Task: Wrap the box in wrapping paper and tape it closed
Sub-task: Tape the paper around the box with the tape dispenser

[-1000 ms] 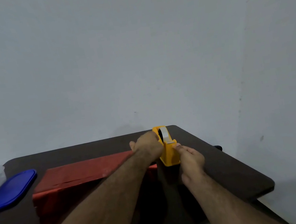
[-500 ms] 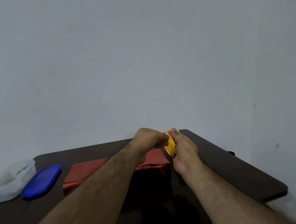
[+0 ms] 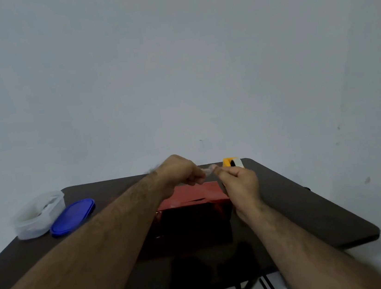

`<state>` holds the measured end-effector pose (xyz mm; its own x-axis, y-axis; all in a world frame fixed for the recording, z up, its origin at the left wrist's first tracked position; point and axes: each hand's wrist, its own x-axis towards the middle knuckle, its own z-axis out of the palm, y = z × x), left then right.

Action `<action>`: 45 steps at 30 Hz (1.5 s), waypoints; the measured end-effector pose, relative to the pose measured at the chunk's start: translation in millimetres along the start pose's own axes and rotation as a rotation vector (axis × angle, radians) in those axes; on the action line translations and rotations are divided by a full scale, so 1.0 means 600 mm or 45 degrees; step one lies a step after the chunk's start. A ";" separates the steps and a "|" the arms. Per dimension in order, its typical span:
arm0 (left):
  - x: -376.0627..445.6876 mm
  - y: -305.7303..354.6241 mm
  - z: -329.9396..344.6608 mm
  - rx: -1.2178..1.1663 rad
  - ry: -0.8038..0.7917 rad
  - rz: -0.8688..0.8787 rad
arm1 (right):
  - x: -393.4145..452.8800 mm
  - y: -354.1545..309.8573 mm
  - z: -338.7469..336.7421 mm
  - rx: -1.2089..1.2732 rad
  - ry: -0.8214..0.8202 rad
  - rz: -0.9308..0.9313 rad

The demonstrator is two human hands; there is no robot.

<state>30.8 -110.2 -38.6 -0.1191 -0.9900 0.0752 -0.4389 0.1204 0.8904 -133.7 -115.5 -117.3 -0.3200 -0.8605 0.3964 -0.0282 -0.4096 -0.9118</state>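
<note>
Tape strip (image 3: 208, 168) pinched taut between left hand (image 3: 183, 170) and right hand (image 3: 238, 183) above the red-wrapped box (image 3: 193, 207) on the surface (image 3: 303, 214); best kept stretched, lowered across the seam, pressed flat

A plain room, likely a home — bare and dim.

A dark folding table (image 3: 301, 202) stands against a blank grey-white wall (image 3: 175, 73); on it lie household things — a clear food tub (image 3: 36, 215), its blue lid (image 3: 73, 216) and a yellow tape dispenser (image 3: 232, 162).
</note>
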 end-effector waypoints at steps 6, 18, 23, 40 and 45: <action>0.004 -0.027 -0.041 0.299 -0.107 -0.108 | -0.026 0.034 -0.017 -0.847 -0.039 -0.575; 0.037 -0.069 -0.065 0.451 -0.322 -0.153 | -0.046 0.105 -0.035 -0.910 -0.407 -0.605; 0.047 -0.064 -0.063 0.468 -0.327 -0.161 | -0.049 0.105 -0.035 -1.040 -0.349 -0.640; 0.060 -0.094 -0.060 0.413 -0.381 -0.191 | -0.079 0.086 0.005 -0.774 -0.306 -0.404; 0.059 -0.094 -0.072 0.292 -0.402 -0.172 | -0.090 0.091 0.018 -0.753 -0.215 -0.367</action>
<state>89.8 -155.0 -67.0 -0.2987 -0.9312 -0.2091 -0.6523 0.0393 0.7570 -107.5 -94.8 -187.1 -0.0708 -0.7968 0.6001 -0.6186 -0.4368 -0.6530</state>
